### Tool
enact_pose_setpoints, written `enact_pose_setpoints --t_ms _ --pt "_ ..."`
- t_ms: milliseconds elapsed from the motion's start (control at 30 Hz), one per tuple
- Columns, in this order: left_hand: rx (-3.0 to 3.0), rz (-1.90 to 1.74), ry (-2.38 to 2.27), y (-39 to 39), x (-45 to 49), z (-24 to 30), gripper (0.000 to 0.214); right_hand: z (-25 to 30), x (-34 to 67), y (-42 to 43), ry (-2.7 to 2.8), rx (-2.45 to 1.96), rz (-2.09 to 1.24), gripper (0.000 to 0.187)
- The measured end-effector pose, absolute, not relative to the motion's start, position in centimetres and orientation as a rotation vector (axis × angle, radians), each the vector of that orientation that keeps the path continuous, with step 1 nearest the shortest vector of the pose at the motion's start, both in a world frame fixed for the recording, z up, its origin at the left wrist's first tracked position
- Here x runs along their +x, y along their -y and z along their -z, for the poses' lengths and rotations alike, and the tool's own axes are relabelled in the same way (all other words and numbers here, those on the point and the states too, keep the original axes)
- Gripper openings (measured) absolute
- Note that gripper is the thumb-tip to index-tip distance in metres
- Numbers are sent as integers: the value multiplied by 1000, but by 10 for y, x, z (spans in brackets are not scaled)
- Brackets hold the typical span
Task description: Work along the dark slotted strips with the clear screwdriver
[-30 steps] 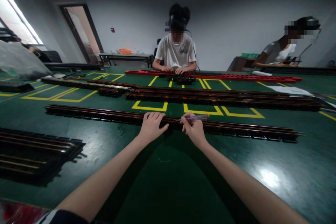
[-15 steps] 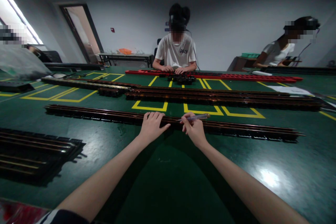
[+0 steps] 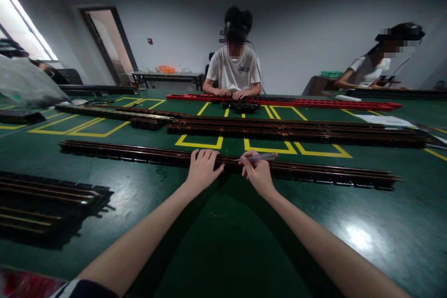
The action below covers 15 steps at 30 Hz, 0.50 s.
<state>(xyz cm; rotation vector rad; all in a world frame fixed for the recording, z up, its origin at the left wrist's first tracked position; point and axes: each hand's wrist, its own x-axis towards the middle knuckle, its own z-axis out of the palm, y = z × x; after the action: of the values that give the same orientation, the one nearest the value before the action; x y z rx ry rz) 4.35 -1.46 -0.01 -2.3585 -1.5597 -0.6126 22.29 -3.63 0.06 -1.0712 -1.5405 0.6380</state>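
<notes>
A long dark rail strip (image 3: 324, 173) with coppery lines along its top lies crosswise on the green table in front of me. My left hand (image 3: 203, 171) rests on its middle, fingers stretched over the top and thumb spread to the side. Just to the right, my right hand (image 3: 257, 173) pinches a slim pen-like tool (image 3: 262, 157) with a clear shaft and brownish end. The tool slants, its thin tip pointing left at the strip. Whether the tip touches the strip, I cannot tell.
More dark strips (image 3: 296, 131) lie beyond, and a stack of strips (image 3: 31, 205) sits at the near left. A co-worker (image 3: 233, 72) sits opposite behind a red rail (image 3: 345, 103). Another person (image 3: 370, 70) is at the right. A plastic bag (image 3: 28, 81) stands far left.
My hands hold nearly the same place on the strip, and the tool has barely shifted. The person at the right has moved their arms slightly.
</notes>
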Motion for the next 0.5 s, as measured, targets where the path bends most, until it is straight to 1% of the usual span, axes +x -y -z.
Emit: enact_pose_setpoints --t_ms 500 --pt "-2330 663 1511 14 42 4 31 -4 222 38 1559 -1042 -645 23"
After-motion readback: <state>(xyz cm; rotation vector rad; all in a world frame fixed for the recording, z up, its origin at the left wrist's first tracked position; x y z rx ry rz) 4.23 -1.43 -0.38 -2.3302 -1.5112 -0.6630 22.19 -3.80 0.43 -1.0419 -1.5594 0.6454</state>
